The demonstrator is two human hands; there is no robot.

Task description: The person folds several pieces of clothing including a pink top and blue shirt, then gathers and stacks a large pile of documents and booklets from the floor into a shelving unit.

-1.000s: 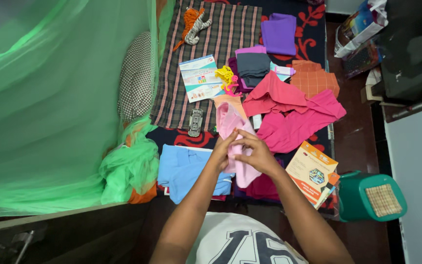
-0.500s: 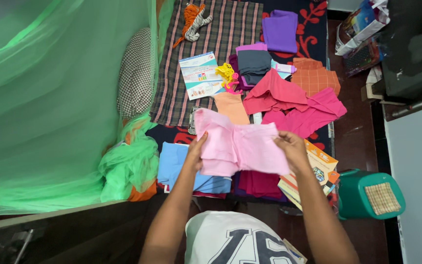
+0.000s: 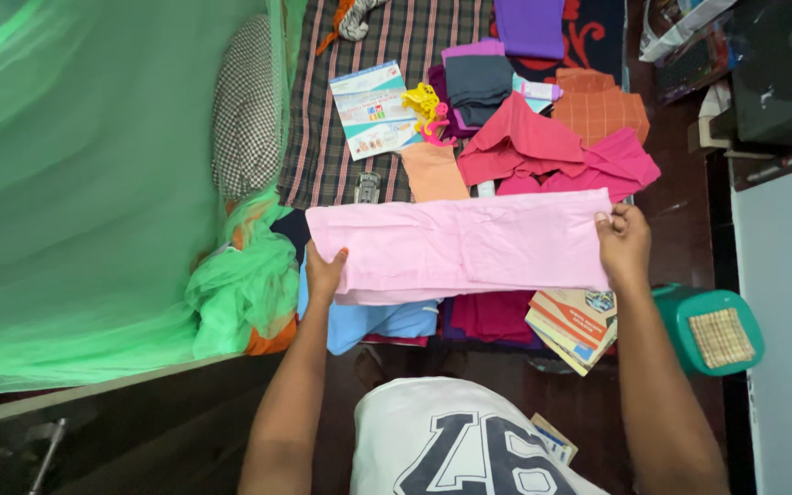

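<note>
Above the bed: pink cloth, pulled out wide and flat between both hands, held level over the other clothes.
Left hand: closed on the cloth's left end, thumb on top, fingers hidden under the fabric.
Right hand: pinching the cloth's right end near its upper corner, fingertips over the edge.
Cloth shape: a long band, doubled lengthwise, a second layer showing along the lower edge.
Under the cloth: blue garment below the left half, dark red cloth beside it, both lying on the bed.
Right of those: booklets in a loose stack, just under the right wrist, partly over the bed's edge.
Beyond the cloth: orange piece touching its far edge in the view; magenta clothes heaped to the right; checked orange cloth behind them.
Further back: grey folded cloth, purple cloth, yellow clips, leaflet on a striped sheet.
Left side: green net hanging, bunched near the left hand; checked pillow against it.
Floor at right: green stool with a woven top, near the right forearm.
</note>
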